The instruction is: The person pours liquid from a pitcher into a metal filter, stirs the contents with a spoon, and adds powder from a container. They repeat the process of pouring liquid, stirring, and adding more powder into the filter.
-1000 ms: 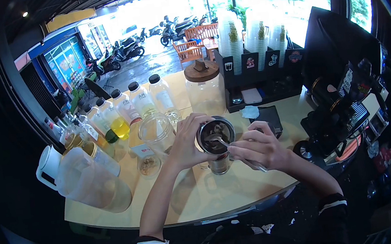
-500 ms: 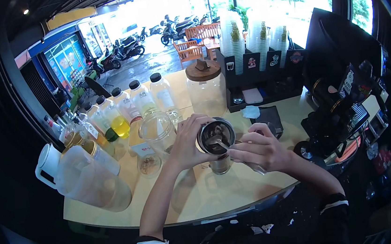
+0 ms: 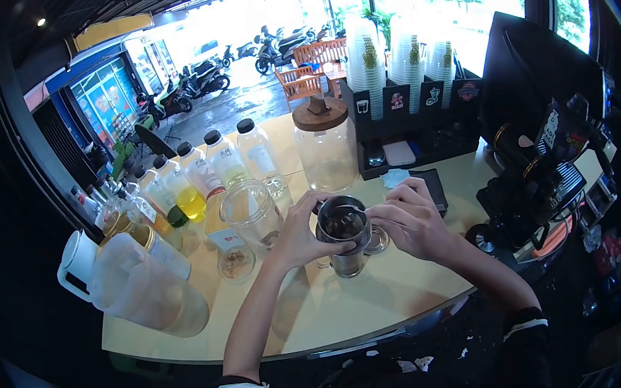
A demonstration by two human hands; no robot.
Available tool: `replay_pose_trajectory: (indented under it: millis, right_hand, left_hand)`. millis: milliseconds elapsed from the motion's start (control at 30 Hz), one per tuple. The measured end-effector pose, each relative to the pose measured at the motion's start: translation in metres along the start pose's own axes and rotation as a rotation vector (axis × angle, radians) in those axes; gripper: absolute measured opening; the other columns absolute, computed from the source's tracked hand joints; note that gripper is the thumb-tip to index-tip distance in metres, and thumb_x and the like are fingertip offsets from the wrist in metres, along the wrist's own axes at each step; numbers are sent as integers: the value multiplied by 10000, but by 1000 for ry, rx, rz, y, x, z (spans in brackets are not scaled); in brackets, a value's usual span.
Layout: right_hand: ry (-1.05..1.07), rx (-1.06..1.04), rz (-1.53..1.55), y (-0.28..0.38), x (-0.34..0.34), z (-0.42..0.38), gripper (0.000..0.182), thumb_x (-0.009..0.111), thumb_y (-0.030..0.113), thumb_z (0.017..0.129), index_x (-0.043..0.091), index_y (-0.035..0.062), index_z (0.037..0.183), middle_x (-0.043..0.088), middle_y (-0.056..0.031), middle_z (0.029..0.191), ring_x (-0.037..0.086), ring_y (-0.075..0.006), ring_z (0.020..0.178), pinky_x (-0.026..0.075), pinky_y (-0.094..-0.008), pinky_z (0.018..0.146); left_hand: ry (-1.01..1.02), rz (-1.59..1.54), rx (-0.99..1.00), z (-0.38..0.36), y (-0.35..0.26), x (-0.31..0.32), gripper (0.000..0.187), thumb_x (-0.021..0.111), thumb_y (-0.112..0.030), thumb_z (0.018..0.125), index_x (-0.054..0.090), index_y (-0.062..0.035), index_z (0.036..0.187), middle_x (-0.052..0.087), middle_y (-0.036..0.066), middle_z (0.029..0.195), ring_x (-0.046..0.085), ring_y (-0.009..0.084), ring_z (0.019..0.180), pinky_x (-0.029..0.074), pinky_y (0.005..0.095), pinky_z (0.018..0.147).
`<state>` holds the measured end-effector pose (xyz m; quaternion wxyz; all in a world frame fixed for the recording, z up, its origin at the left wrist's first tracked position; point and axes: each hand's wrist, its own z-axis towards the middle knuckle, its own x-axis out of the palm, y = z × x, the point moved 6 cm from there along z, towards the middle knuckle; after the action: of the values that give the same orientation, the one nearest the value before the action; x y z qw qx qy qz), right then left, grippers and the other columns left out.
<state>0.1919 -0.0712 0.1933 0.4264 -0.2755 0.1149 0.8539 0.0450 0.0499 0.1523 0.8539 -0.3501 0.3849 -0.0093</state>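
My left hand (image 3: pixel 304 233) is wrapped round the side of a dark metal cup (image 3: pixel 343 219), whose open top shows dark contents. Directly below the cup, a clear glass mug (image 3: pixel 348 264) stands on the counter. At the cup's right rim, the fingers of my right hand (image 3: pixel 407 222) are pinched together on the handle of a spoon, mostly hidden by the fingers and the cup. Just behind my right hand's fingertips is a small round glass item (image 3: pixel 378 240). An open clear jar (image 3: pixel 250 213) stands left of my left hand, beside a small glass of brown matter (image 3: pixel 236 263).
Several capped bottles (image 3: pixel 259 158) line the counter's back left. A large pitcher (image 3: pixel 147 284) stands front left. Behind the cup is a big wooden-lidded jar (image 3: pixel 325 148). A black rack (image 3: pixel 421 101) of stacked plastic cups and a black machine (image 3: pixel 530 180) are at right.
The spoon's bowl, earlier visible inside the metal cup, is no longer plain to see. My right hand has moved slightly up and turned, and the cup sits a little lower.
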Motion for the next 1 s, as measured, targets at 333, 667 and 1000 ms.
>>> replay_pose_trajectory:
  millis: [333,667,1000]
  right_hand:
    - [45,-77,-31,5,7,8,283,727,95,738,603,98,992,584,3,786,568,-166,809,414,-397,858]
    - [-11,-105,-19,14,3,24,223,737,122,758,643,102,959,596,13,738,574,-161,758,410,-385,828]
    - [142,623,-52,-102,-20,-69,208,548,96,870,581,23,1062,612,-144,989,572,-332,978,422,-415,863]
  left_hand:
    - [-128,10,72,-6,-11,-11,884,893,-389,513,521,-105,1262,591,45,1090,547,223,1056,440,390,935]
    - [-151,397,446,-5,-63,-17,299,749,-138,749,662,-116,1034,613,39,993,581,228,961,379,391,930]
    - [-388,277,392,1,-58,-34,120,740,-107,776,649,-31,793,649,65,772,617,238,751,450,365,783]
